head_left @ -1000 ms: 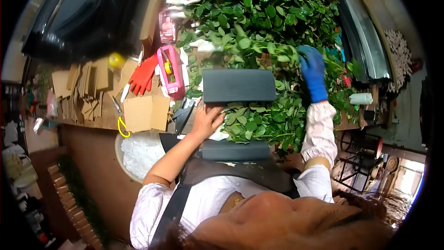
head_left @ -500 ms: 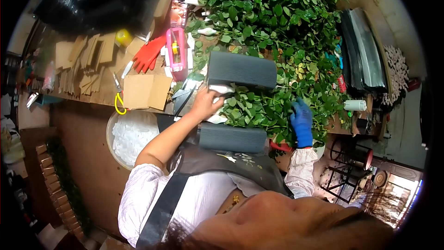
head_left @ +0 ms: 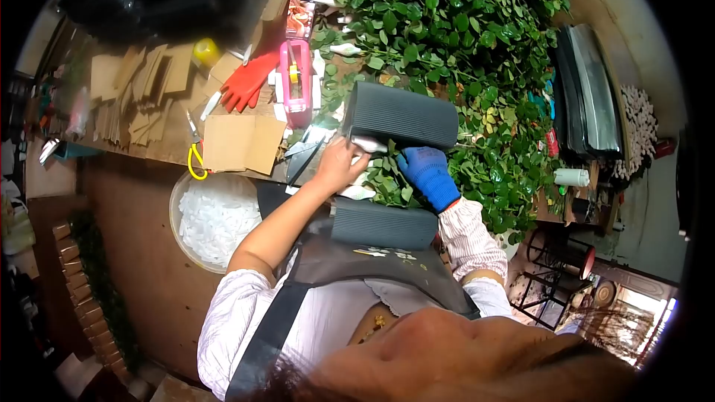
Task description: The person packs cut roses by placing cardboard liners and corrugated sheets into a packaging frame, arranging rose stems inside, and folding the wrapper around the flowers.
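My bare left hand (head_left: 343, 164) is closed at the white-wrapped end (head_left: 369, 144) of a leafy bunch, its fingertips partly hidden. My right hand (head_left: 429, 177), in a blue glove, curls over the leafy stems (head_left: 393, 182) just right of it; its fingertips are out of sight among the leaves. Behind both hands lies a dark ribbed block (head_left: 402, 115), and a second ribbed block (head_left: 383, 225) sits in front, against my apron. Another white wrap (head_left: 357, 192) shows below my left hand.
A large heap of leafy stems (head_left: 462, 22) covers the far table. To the left are a pink tape dispenser (head_left: 296, 93), red gloves (head_left: 244, 86), yellow-handled scissors (head_left: 196, 158) and cardboard pieces (head_left: 237, 144). A tub of white pieces (head_left: 176, 212) stands below the table edge.
My gloved right hand has moved left across the leaves, close to my left hand, and has curled over the stems. My left hand stays at the white-wrapped end. The view has shifted slightly.
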Demonstrator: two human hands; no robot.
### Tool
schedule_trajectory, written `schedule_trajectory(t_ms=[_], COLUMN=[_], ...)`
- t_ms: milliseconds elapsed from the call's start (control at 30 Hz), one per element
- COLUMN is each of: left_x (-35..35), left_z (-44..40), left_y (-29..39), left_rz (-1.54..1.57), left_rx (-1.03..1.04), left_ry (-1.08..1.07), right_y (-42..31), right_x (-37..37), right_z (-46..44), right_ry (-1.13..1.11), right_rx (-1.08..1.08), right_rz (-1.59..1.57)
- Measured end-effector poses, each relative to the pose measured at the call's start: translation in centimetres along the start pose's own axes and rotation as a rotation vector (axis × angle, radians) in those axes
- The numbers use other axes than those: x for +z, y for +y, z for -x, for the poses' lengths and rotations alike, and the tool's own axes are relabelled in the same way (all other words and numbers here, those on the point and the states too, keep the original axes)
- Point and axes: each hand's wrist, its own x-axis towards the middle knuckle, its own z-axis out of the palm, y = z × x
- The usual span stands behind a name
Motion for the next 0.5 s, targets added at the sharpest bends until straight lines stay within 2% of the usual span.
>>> schedule_trajectory(t_ms=[100, 233, 333, 400, 467, 500], left_x=[-0.5, -1.3, -2.0, -3.2, -4.6, -5.3], left_z=[0.4, 0.4, 1.6, 1.9, 2.2, 2.0], left_y=[0.5, 0.7, 1.3, 1.1, -1.7, -2.3], left_rz=[0.169, 0.19, 0.25, 0.592, 0.645, 0.565], left_rx=[-0.198, -0.157, -0.31, -0.506, -0.494, -0.412], left_ry=[0.006, 0.095, 0.152, 0.381, 0.452, 0.403], right_y=[0.1, 0.2, 0.5, 0.9, 1.0, 1.3], right_x=[0.6, 1.2, 2.0, 1.9, 1.4, 0.8], right_z=[0.0, -0.4, -0.4, -0.5, -0.2, -0.1], right_ry=[-0.002, -0.067, -0.008, -0.04, -0.057, -0.056], right_rx=[0.029, 0.08, 0.082, 0.082, 0.05, 0.013], right_rz=[0.003, 0.005, 0.0, -0.029, -0.093, -0.137])
